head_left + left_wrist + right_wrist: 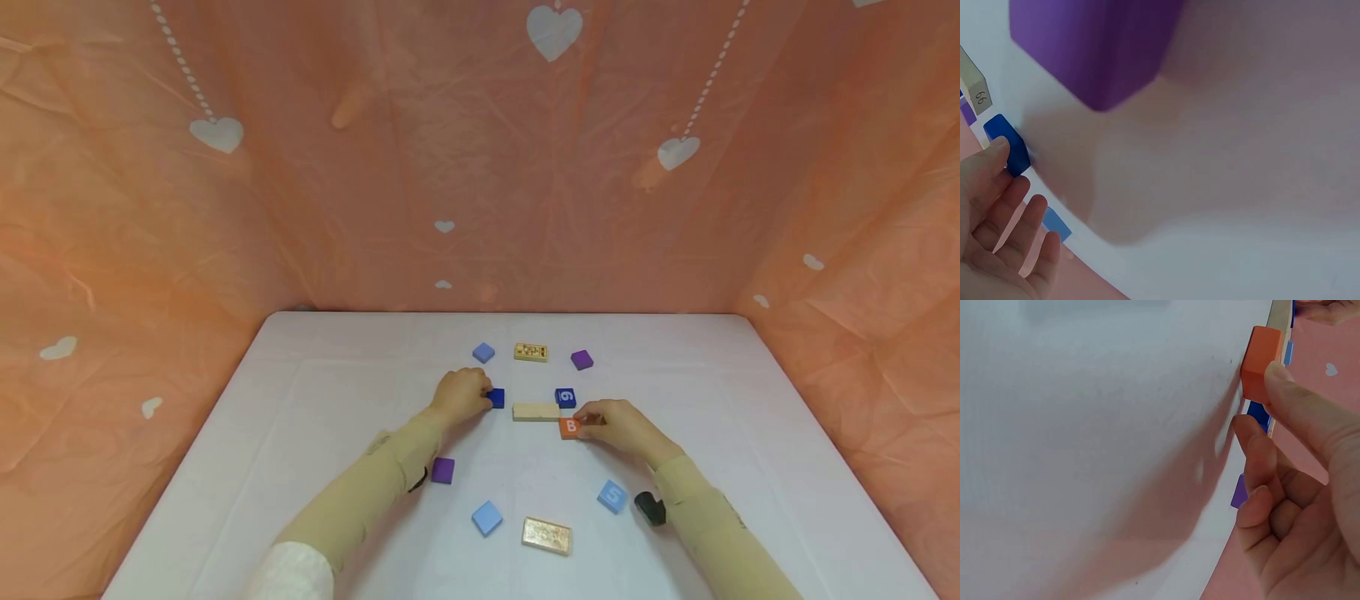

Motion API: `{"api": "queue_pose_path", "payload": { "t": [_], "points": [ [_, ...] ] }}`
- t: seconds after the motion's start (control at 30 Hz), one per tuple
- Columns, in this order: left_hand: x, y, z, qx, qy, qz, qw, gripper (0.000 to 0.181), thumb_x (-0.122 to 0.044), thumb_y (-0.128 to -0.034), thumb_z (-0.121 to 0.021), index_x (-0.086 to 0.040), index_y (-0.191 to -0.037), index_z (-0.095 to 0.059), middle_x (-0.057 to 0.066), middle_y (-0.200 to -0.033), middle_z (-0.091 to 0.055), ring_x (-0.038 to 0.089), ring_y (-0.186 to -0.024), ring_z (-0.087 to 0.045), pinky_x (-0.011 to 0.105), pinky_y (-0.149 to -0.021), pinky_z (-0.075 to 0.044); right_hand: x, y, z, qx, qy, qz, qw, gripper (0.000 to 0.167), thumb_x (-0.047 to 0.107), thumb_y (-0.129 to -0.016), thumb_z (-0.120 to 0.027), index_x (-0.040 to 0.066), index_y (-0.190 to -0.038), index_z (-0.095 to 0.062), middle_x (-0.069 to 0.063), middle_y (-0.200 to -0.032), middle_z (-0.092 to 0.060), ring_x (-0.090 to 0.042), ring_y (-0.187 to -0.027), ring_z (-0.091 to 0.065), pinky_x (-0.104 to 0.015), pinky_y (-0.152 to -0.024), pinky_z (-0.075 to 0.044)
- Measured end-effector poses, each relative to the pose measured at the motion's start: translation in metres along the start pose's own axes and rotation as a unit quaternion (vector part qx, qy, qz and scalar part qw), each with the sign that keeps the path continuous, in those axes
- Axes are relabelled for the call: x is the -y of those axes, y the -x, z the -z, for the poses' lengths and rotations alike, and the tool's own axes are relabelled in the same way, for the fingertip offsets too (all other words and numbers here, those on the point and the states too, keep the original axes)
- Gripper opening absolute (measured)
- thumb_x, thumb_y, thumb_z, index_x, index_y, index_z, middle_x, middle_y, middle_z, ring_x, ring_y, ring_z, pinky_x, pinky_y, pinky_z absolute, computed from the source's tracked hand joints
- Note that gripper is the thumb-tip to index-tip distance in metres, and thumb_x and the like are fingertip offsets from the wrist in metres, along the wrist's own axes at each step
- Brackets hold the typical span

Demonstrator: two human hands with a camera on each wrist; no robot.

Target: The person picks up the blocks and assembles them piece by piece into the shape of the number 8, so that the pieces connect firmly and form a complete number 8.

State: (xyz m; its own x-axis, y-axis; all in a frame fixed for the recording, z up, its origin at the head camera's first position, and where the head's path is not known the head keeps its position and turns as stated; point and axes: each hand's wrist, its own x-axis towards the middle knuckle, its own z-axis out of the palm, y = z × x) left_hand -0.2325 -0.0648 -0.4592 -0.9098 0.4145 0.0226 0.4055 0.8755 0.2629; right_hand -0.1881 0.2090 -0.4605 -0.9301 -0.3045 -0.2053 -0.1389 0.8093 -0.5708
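Note:
My left hand (461,395) pinches the right-hand end's opposite, left side of a dark blue block (497,398). In the left wrist view the thumb lies on this blue block (1009,145), and the other fingers spread below it. My right hand (618,427) holds an orange block (569,428) marked B at its right edge. In the right wrist view the thumb presses the orange block (1261,362); contact by the other fingers is partly hidden. Between the two hands lies a pale wooden bar (536,412), its right end close to the orange block. Behind that end sits a dark blue block (566,397) with a number.
Farther back lie a light blue block (483,352), a gold bar (531,352) and a purple block (582,360). Nearer are another purple block (443,471) by the left forearm, light blue blocks (487,518) (612,497) and a second gold bar (547,536). Orange cloth (495,183) surrounds the white table (337,367).

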Motion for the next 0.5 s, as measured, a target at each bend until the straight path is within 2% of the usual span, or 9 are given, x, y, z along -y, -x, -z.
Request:
{"api": "queue_pose_path", "payload": {
  "t": [0.17, 0.5],
  "points": [
    [-0.0044, -0.0017, -0.0008, 0.006, 0.005, -0.006, 1.0000, 0.017, -0.019, -0.0773, -0.073, -0.011, -0.092, -0.074, 0.001, -0.088, -0.068, 0.018, -0.083, -0.064, 0.035, -0.075, -0.047, 0.0004, 0.0006, -0.0001, -0.001, 0.001, 0.004, 1.0000, 0.021, 0.021, -0.084, -0.067, 0.017, -0.105, -0.068, 0.000, -0.098, -0.066, -0.014, -0.085, -0.053, -0.036, -0.084, -0.049],
    [-0.0079, -0.0072, -0.0053, 0.000, 0.001, -0.010, 1.0000, 0.018, -0.020, -0.0775, -0.073, -0.009, -0.092, -0.073, 0.002, -0.088, -0.068, 0.017, -0.082, -0.064, 0.035, -0.076, -0.047, -0.0018, 0.0001, -0.0002, -0.004, 0.003, 0.016, 0.9999, 0.022, 0.023, -0.084, -0.067, 0.017, -0.105, -0.068, 0.000, -0.097, -0.067, -0.013, -0.084, -0.053, -0.037, -0.084, -0.049]
  ]
}}
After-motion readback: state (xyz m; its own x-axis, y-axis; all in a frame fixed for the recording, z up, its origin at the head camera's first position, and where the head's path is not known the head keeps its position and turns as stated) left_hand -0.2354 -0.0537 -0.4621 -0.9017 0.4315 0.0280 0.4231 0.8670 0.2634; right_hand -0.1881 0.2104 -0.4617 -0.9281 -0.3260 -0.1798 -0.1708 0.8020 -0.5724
